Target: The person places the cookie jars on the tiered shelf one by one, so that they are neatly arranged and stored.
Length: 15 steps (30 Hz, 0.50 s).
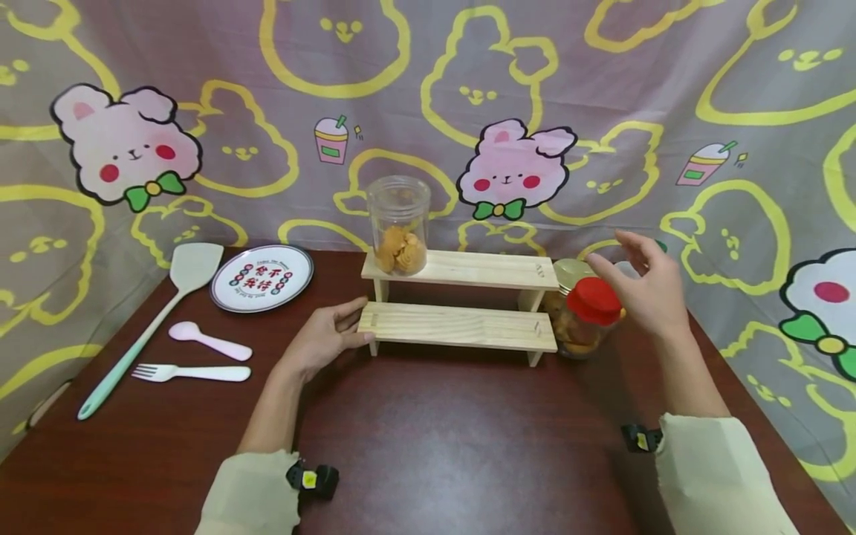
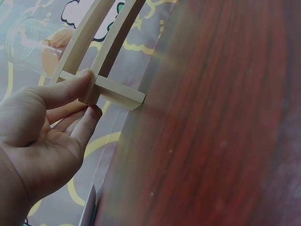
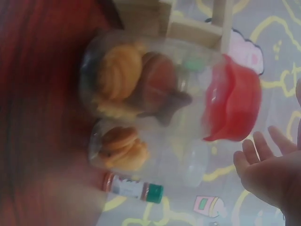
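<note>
A two-tier wooden rack (image 1: pixel 461 323) stands at mid-table. My left hand (image 1: pixel 314 338) pinches the left end of its lower shelf, thumb on top and fingertips below, as the left wrist view shows. On the upper shelf's left end sits a clear jar of cookies (image 1: pixel 401 223). To the rack's right stands a cookie jar with a red lid (image 1: pixel 594 301). My right hand (image 1: pixel 652 286) is raised beside that lid, thumb and fingers spread apart, holding nothing. In the right wrist view the fingers are just off the red lid (image 3: pixel 235 99).
Behind the red-lidded jar are a gold-lidded jar (image 1: pixel 568 272), another cookie jar (image 3: pixel 124 153) and a small green-capped bottle (image 3: pixel 131 188). On the left lie a spatula (image 1: pixel 160 312), a plate (image 1: pixel 262 279), a spoon (image 1: pixel 210 342) and a fork (image 1: pixel 194 373). A patterned curtain (image 1: pixel 414 111) hangs behind.
</note>
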Available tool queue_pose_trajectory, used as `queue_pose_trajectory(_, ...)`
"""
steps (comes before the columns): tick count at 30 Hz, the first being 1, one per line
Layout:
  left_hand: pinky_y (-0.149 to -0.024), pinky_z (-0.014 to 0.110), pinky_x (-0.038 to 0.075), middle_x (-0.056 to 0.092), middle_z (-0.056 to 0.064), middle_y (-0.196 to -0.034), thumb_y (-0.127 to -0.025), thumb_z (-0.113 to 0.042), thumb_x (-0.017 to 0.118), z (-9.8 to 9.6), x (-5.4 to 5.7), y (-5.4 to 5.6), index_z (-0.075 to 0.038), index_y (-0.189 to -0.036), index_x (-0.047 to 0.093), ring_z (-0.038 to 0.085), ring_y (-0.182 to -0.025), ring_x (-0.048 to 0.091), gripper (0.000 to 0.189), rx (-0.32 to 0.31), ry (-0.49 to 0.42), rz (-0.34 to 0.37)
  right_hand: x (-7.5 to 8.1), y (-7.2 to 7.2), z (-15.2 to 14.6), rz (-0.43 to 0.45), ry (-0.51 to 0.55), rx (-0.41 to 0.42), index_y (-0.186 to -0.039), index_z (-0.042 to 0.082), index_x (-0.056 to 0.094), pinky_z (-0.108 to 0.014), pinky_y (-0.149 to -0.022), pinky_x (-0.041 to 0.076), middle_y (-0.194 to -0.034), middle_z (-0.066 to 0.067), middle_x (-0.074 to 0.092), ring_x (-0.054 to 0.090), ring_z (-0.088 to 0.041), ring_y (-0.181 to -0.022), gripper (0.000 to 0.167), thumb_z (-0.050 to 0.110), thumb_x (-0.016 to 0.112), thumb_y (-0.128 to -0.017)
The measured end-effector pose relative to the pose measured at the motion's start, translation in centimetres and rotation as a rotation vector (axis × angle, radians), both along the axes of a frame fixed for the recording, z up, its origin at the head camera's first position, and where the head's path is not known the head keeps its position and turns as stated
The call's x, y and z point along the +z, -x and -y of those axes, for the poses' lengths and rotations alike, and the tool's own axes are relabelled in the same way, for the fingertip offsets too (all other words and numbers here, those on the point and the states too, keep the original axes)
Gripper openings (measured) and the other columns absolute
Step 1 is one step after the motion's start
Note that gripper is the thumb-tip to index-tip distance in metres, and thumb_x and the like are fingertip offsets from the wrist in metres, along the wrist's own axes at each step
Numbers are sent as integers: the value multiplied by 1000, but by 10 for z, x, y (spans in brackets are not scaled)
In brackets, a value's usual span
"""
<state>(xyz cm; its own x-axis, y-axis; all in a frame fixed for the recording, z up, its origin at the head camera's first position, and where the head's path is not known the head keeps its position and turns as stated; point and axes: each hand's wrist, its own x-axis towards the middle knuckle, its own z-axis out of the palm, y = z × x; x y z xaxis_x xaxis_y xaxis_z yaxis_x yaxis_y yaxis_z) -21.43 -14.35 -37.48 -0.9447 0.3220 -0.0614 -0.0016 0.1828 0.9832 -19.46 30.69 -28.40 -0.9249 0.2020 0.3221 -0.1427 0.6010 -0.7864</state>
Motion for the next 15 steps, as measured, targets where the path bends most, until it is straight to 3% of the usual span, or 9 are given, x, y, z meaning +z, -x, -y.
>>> queue_pose_trajectory(8,-110,29,43,32,22,-160,-93,2,70,1,0,1,8,-155,30,32,-145,34,73,-3,15,-12,-15,-3,-11,12,-24,-4,-152,3,45,-52,-120,32,-151,-20,46,40,-41,-138,71,39,70,-96)
queue_pose_trajectory(15,-109,28,43,30,21,-161,-93,3,70,0,-2,2,8,-154,30,33,-145,33,73,-10,3,-13,-25,-8,-16,103,-51,28,-153,6,43,-62,-111,40,-152,-21,44,42,-43,-137,74,42,71,-94)
